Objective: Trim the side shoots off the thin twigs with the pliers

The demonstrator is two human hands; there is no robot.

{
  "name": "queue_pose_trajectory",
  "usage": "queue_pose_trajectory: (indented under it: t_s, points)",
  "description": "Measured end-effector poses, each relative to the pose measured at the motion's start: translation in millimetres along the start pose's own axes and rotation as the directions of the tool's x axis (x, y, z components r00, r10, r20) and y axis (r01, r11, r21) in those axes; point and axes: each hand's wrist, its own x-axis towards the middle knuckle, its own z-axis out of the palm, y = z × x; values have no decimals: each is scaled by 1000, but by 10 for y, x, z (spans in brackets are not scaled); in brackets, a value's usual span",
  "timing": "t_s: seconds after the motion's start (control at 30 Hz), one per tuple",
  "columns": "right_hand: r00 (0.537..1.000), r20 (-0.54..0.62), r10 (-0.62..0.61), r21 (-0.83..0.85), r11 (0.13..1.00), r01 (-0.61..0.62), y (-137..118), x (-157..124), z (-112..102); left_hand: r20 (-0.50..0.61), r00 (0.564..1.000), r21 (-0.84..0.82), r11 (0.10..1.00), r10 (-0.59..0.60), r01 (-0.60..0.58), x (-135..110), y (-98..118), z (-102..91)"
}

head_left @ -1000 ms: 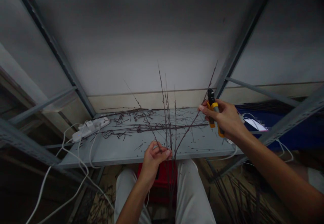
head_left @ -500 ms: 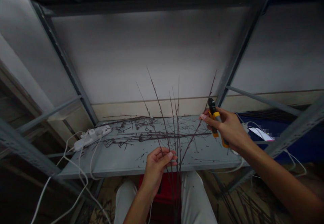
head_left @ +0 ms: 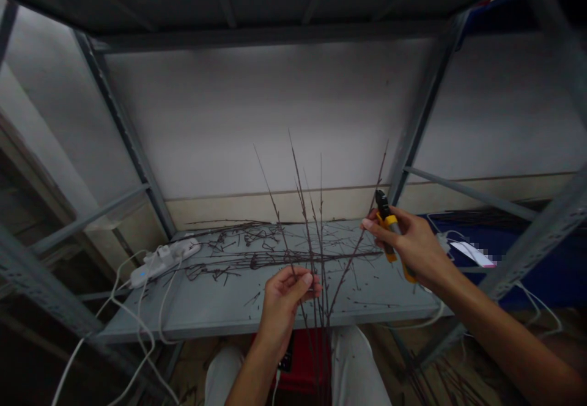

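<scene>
left hand [head_left: 287,293] pinches branch [head_left: 306,222], centre | right hand [head_left: 413,244] grips cutters [head_left: 387,222] (blades by a shoot) | trimmings [head_left: 257,259] litter shelf [head_left: 220,311]; shoots uncut

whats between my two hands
A slanted twig of the bunch the left hand holds, leaning toward the cutters in the right hand; head view.

No text can be read in this view.
The white sheet [head_left: 472,253] on the blue surface [head_left: 541,259] at the right is blurred, so nothing on it can be made out. The yellow-handled cutter [head_left: 386,217] in the right hand [head_left: 415,247] and the white power strip [head_left: 167,256] on the shelf [head_left: 220,308] are too dim and too small to show any brand, label or number.
</scene>
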Motion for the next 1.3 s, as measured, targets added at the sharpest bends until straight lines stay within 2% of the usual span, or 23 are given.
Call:
queue_pose_trajectory:
  t_s: [0.2, 0.73, 0.87, 0.93, 1.0, 1.07, 1.17, 1.3]
  points:
    - [1000, -12, -8, -18, 1000, 8, -35, -10, -27, -16, 999, -8, 1000, 27, -27, 20, 26, 81]
    - [999, 0, -49, -25, 999, 49, 9, -23, -66, 46, 999, -98, 995, -6, 11, 72, 85, 193]
    - [995, -27, -94, -86, 992, 92, 53, -1, -72, 62, 998, -103, 995, -7, 13, 84, 56, 182]
    - [986, -71, -147, -168, 977, 134, 68, -12, -60, 64, 998, -106, 994, -2, 8, 89, 35, 177]
    - [954, -133, -267, -292, 931, 220, 65, -58, -37, 61, 998, -100, 995, 8, -2, 94, 12, 177]
    - [894, -109, -435, -404, 841, 360, 52, -139, -2, 60, 998, -88, 996, 16, -11, 101, -17, 179]
    - [799, 106, -592, -453, 687, 569, 43, -270, 71, 77, 997, -49, 999, 2, 1, 111, -76, 174]
    - [729, 335, -598, -498, 544, 675, 126, -328, 190, 115, 993, 10, 1000, 4, -5, 98, -147, 162]
